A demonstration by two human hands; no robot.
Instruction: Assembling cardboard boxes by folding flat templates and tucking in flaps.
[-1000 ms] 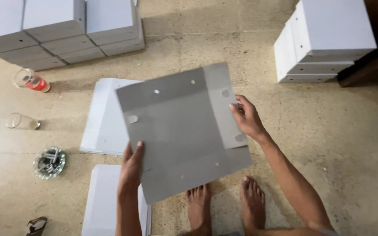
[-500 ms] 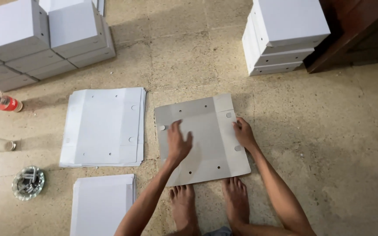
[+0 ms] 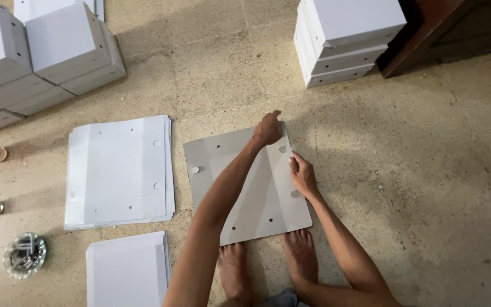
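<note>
The flat grey die-cut cardboard sheet (image 3: 245,187), punched with small round holes, lies on the speckled stone floor (image 3: 416,187) just ahead of the person's bare feet (image 3: 268,264), beside a stack of white flat sheets (image 3: 119,169) of the same cut. The left hand (image 3: 268,128) reaches across to the sheet's far right corner, its fingers curled together over the edge there, while the right hand (image 3: 303,177) lies on the right-hand strip, fingers held close and pressing down. To raise that side flap cleanly, it seems best to keep the right hand firm along the crease line and lift with the left evenly from the corner — a crooked pull would likely buckle the panel. Whether the left fingers actually pinch the edge or only rest on it cannot be told, since the knuckles cover them. The left forearm hides the sheet's middle, and a second white stack (image 3: 127,268) is cut off at the bottom — as are the folded white boxes (image 3: 41,51) at the top left.
</note>
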